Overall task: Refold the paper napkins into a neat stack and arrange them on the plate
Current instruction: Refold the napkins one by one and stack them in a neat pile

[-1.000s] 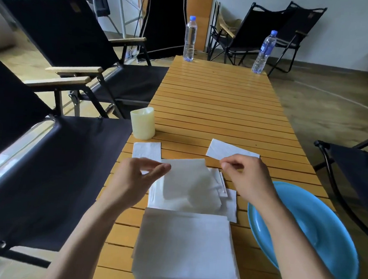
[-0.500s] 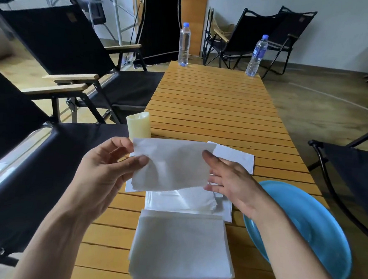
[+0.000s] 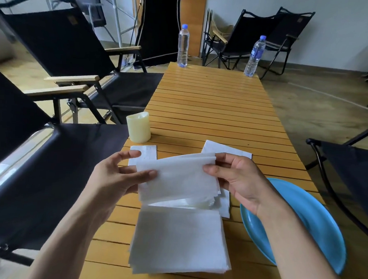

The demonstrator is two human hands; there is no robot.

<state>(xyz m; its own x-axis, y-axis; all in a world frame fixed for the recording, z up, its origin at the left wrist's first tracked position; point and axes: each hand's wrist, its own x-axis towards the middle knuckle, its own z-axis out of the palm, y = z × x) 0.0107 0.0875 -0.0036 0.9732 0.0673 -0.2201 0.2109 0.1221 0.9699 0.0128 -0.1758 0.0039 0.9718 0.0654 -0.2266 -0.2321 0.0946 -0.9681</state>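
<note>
A white paper napkin [image 3: 176,177] is held above the slatted wooden table [image 3: 212,111], folded over along its top edge. My left hand [image 3: 120,176] pinches its left side between thumb and fingers. My right hand [image 3: 236,181] pinches its right side. Below it a stack of folded napkins [image 3: 179,240] lies near the table's front edge. Two small folded napkins lie further back, one on the left [image 3: 145,152] and one on the right [image 3: 225,148]. More napkin sheets [image 3: 225,204] lie partly hidden under the held one. The blue plate [image 3: 316,223] sits at the right, with nothing on it.
A cream candle [image 3: 138,127] stands at the table's left edge. Two water bottles stand at the far end, one left [image 3: 183,45] and one right [image 3: 254,55]. Black folding chairs flank the table, on the left [image 3: 55,153] and on the right [image 3: 353,167].
Both hands lifted one napkin off the loose pile and folded it in the air. It now shows a doubled top edge, gripped at each side.
</note>
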